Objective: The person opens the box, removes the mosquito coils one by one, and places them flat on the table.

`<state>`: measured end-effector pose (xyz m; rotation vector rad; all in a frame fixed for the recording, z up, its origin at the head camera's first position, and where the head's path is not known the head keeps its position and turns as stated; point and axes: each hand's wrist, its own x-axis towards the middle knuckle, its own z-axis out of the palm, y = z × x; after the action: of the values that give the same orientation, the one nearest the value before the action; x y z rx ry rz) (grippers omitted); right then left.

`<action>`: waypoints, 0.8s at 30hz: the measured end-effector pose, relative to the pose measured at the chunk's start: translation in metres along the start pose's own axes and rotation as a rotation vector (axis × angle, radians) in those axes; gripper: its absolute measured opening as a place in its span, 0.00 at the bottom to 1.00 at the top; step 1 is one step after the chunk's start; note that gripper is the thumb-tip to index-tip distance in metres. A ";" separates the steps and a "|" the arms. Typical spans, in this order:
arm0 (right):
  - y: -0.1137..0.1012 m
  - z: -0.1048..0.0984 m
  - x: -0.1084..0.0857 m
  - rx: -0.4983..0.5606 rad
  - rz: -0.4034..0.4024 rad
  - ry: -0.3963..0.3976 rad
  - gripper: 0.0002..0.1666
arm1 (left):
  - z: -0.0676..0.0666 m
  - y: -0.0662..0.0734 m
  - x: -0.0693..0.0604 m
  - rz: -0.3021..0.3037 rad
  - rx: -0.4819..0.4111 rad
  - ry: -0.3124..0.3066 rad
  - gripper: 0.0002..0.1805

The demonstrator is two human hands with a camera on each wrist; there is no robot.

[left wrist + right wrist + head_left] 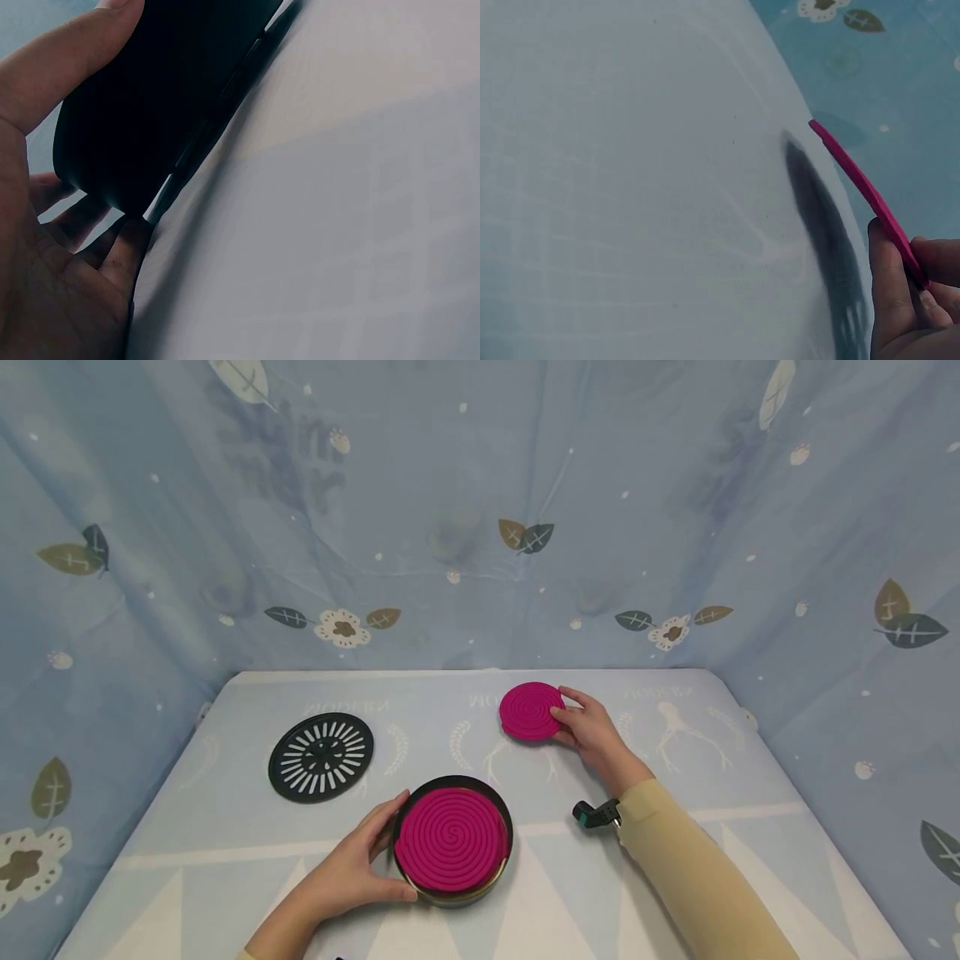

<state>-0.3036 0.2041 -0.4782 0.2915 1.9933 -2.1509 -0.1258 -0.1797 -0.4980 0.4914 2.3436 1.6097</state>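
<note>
In the head view, a round dark tin (510,827) stands near the front of the table with a magenta mosquito coil (452,839) lying inside it. My left hand (356,864) grips the tin's left side, thumb at the near edge and fingers at the far side. The left wrist view shows the tin (172,97) as a dark shape within that hand (67,262). Farther back, my right hand (596,727) pinches a second magenta mosquito coil (531,712) by its right edge. Seen edge-on in the right wrist view, this coil (866,191) is above the table, its shadow below.
A black slotted round lid (324,752) lies on the table (225,827) at the left, beyond the left hand. A small black device (596,815) is strapped at the right wrist. Blue patterned cloth (450,527) hangs behind and at both sides of the table.
</note>
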 end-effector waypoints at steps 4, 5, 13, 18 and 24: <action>0.000 0.002 0.009 0.010 0.028 0.018 0.37 | 0.001 -0.001 -0.001 -0.005 -0.008 -0.001 0.70; 0.000 0.002 0.011 0.011 0.034 0.021 0.37 | 0.002 -0.002 -0.001 -0.007 -0.005 0.000 0.70; -0.001 0.006 0.022 -0.021 0.065 0.051 0.37 | 0.003 -0.003 -0.001 -0.015 0.003 0.008 0.69; -0.002 0.005 0.025 -0.049 0.068 0.063 0.37 | 0.003 -0.002 -0.001 -0.016 0.006 0.006 0.69; 0.000 0.004 0.027 -0.059 0.067 0.044 0.39 | 0.001 0.001 0.001 -0.034 0.013 0.006 0.71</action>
<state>-0.3295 0.2003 -0.4850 0.3942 2.0360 -2.0587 -0.1259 -0.1785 -0.4977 0.4478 2.3549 1.5844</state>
